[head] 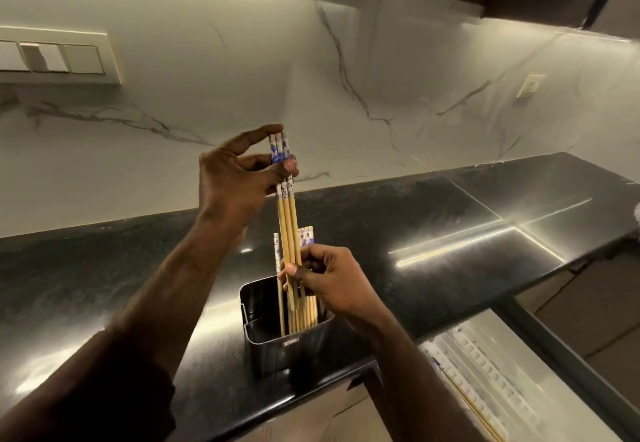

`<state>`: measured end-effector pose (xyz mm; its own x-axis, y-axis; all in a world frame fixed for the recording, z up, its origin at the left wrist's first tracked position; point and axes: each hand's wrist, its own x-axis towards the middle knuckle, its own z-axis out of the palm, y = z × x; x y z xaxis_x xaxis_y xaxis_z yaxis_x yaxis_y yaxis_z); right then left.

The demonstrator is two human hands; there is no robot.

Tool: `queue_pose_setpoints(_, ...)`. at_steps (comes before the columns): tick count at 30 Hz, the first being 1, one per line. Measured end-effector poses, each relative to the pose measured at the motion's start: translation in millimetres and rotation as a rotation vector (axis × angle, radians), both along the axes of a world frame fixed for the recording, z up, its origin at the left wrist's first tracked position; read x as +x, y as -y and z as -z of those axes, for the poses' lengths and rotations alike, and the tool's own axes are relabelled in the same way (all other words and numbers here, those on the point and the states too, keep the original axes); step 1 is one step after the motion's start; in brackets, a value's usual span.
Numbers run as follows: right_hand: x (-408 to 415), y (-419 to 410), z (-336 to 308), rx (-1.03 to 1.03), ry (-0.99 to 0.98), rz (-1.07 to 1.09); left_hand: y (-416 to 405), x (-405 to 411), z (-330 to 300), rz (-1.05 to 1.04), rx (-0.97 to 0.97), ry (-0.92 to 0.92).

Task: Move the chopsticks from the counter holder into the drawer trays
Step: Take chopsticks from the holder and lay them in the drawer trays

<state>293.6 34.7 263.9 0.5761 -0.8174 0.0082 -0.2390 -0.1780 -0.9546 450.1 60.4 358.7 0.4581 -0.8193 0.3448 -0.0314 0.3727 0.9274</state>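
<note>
Black holder point(277, 348) of chopsticks point(304, 317); both hands point(235, 178) point(332, 279) clamped on lifted bundle point(288, 223).

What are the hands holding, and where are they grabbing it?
A small bunch of chopsticks. The left hand pinches the blue-patterned top ends; the right hand grips near the plain lower ends, above the black holder.

The chopsticks point(288, 230) look like pale, smooth bamboo or wood, their top ends glossy with blue-and-white pattern. The holder point(294, 344) is dark sheet metal with a dull satin sheen. The counter point(433, 220) is black polished stone, speckled and mirror-glossy, throwing back light streaks. The wall point(242, 95) is smooth white marble-look slab with grey veins. At near right, the drawer trays point(491, 372) look like pale, translucent plastic.
</note>
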Motion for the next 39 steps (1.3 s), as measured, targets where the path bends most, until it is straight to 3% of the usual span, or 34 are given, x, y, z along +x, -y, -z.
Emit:
queue_pose_setpoints(10,-136.1,-23.4,2.7,0.246,0.006,-0.003,2.5,-102.4,7.5,0.162,0.026,-0.072)
queue_pose_setpoints(26,-438.7,-70.6,41.2,0.426,-0.143,0.303,-1.6,-390.6,83.2,0.185,0.251,-0.074)
queue_pose_setpoints(34,-480.4,-63.3,88.6,0.531,-0.321,0.406,23.5,-428.5,170.9,0.242,0.486,0.020)
queue_pose_setpoints(39,-478.3,-43.2,118.5,0.599,-0.431,0.470,55.1,-427.2,225.3,0.317,0.684,-0.063)
